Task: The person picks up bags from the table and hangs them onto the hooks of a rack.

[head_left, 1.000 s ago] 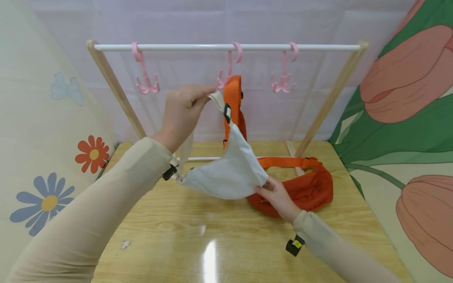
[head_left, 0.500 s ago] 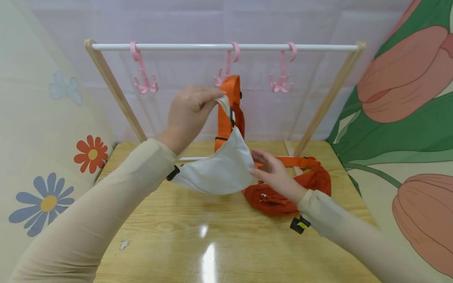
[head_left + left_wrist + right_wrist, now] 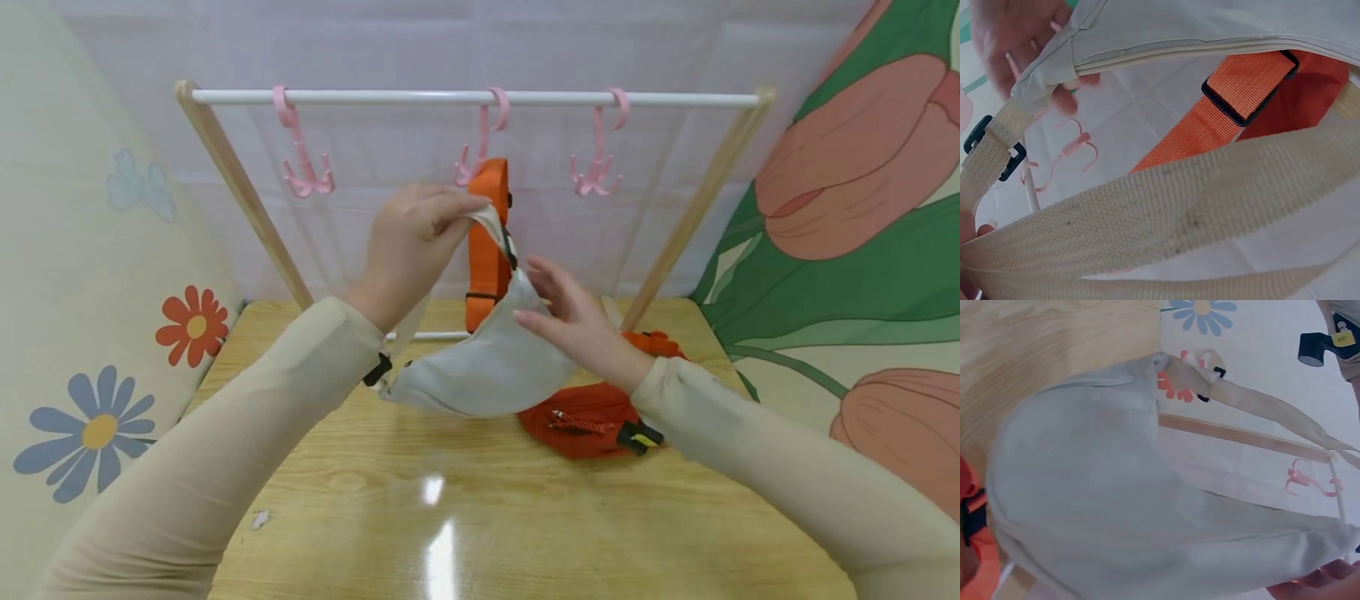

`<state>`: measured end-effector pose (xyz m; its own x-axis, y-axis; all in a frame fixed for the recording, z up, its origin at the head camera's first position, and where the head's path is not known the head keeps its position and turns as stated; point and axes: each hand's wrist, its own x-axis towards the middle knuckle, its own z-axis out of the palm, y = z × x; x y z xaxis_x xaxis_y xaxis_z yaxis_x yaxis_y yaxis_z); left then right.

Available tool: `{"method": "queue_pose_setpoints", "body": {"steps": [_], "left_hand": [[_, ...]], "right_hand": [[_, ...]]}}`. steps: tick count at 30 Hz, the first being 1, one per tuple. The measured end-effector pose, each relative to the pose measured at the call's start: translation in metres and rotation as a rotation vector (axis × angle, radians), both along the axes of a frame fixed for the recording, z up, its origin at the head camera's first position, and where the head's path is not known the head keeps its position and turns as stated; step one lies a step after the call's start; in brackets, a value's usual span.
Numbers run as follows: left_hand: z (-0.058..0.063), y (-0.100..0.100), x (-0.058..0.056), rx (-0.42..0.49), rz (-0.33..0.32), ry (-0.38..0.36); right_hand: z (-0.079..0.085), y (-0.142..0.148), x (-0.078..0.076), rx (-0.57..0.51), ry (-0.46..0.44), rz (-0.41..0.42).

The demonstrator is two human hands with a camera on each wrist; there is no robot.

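A person's left hand (image 3: 416, 250) pinches the cream strap (image 3: 491, 218) of a pale waist bag (image 3: 487, 367), which hangs in the air above a wooden table (image 3: 360, 500), in front of a rack. The right hand (image 3: 573, 325) is at the bag's side, fingers loosely spread and not clenched, the thumb lying over the pale fabric; how firmly it touches, if at all, cannot be told. Behind the pair, an orange strap (image 3: 487, 267) hangs at the middle pink hook (image 3: 480, 142) — its lower end lost behind the pale bag. On the table, a red bag (image 3: 577, 412) is partly covered by the right hand, its sleeve (image 3: 720, 425) and a black wrist camera (image 3: 639, 437). The left wrist view catches the pale bag's zipper (image 3: 1166, 59), while the left hand is cut down to fingertips at the frame's edge. In the right wrist view, the bag fills much of the picture — only part of the right hand's fingers (image 3: 1319, 584) shows at the lower corner, and the bag's far edge is cut off below.
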<state>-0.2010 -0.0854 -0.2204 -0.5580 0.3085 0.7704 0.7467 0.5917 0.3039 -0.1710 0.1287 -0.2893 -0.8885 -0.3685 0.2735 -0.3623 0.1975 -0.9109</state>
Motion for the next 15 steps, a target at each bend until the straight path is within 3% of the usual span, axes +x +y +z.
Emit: {"method": "queue_pose_setpoints", "body": {"steps": [7,15], "left_hand": [[-0.001,0.006,0.002,-0.022,-0.022,0.029],[-0.002,0.011,0.006,-0.067,-0.039,0.005]], "right_hand": [[0.026,-0.01,-0.006,0.007,-0.006,-0.031],[0.04,-0.017,-0.014,-0.014,0.02,-0.041]]}}
